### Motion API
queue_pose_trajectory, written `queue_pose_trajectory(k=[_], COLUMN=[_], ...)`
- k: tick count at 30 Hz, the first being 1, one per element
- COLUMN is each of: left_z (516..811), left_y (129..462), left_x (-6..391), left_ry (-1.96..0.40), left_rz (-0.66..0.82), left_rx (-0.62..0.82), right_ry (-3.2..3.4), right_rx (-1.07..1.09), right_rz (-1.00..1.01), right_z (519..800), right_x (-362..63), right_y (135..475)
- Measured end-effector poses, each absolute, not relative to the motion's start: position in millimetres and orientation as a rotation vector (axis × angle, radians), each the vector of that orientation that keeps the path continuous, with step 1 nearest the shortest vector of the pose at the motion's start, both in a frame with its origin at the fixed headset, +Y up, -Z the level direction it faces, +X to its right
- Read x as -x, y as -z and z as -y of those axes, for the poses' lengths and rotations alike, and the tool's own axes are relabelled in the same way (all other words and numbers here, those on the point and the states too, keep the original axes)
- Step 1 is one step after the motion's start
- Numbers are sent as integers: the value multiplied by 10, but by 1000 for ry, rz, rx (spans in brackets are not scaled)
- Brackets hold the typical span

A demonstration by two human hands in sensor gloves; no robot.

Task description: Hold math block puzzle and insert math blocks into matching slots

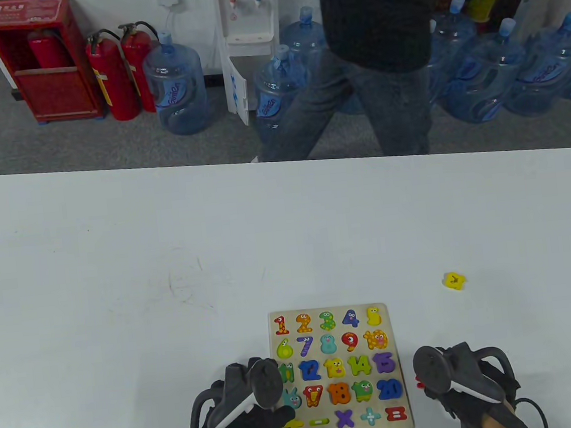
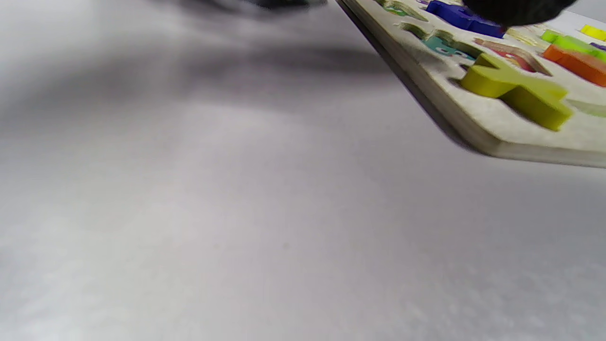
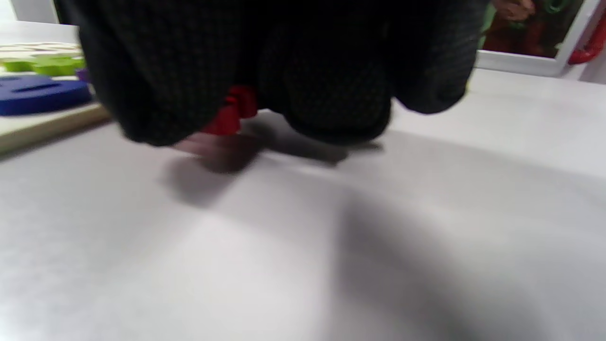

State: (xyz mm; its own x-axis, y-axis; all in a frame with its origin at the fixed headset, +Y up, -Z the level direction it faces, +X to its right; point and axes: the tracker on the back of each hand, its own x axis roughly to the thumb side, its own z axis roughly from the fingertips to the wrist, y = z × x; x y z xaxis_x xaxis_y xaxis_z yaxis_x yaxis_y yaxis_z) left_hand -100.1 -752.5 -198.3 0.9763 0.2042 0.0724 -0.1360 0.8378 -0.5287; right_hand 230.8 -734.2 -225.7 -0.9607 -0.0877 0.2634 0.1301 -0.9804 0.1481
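The wooden puzzle board point(image 1: 397, 335) lies at the table's front middle, its slots filled with coloured number and sign blocks. My left hand point(image 1: 279, 412) rests on the board's left edge, with fingers over the lower left blocks; in the left wrist view a dark fingertip point(image 2: 513, 9) sits over the board point(image 2: 478, 130) beyond the yellow plus block point(image 2: 516, 92). My right hand point(image 1: 423, 381) is just right of the board and pinches a small red block point(image 1: 420, 384), which also shows in the right wrist view point(image 3: 233, 112), low over the table. A yellow block point(image 1: 454, 280) lies loose on the table, far right of the board.
The white table point(image 1: 169, 265) stretches wide to the left of the board and beyond it. A person point(image 1: 374, 39) walks past the far edge. Water jugs point(image 1: 175, 86) and fire extinguishers point(image 1: 110, 74) stand on the floor behind.
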Motion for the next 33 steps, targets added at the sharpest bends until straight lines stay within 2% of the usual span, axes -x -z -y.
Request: queue_pose_trajectory(k=[5,11,21,29,33], left_z=[7525,7524,7522,7523,7524], left_y=[1985,1987,1990,1990,1990], left_x=[1001,1000,1004,1001,1000], left_ry=[-181,-181,-182,-182,-181], left_rz=[128,127,127,127,127], left_rx=[550,550,548,548,549], right_ry=[2968,2973,2942,2886,2863], right_rx=[484,610,664,761,759], right_rz=[192,249,134,267,262], right_z=[7299,7314,7217,7278,7291], right_x=[-2121,-1938,-1869,-1755,-1735], right_y=[2179,2105,2005,1946,1927])
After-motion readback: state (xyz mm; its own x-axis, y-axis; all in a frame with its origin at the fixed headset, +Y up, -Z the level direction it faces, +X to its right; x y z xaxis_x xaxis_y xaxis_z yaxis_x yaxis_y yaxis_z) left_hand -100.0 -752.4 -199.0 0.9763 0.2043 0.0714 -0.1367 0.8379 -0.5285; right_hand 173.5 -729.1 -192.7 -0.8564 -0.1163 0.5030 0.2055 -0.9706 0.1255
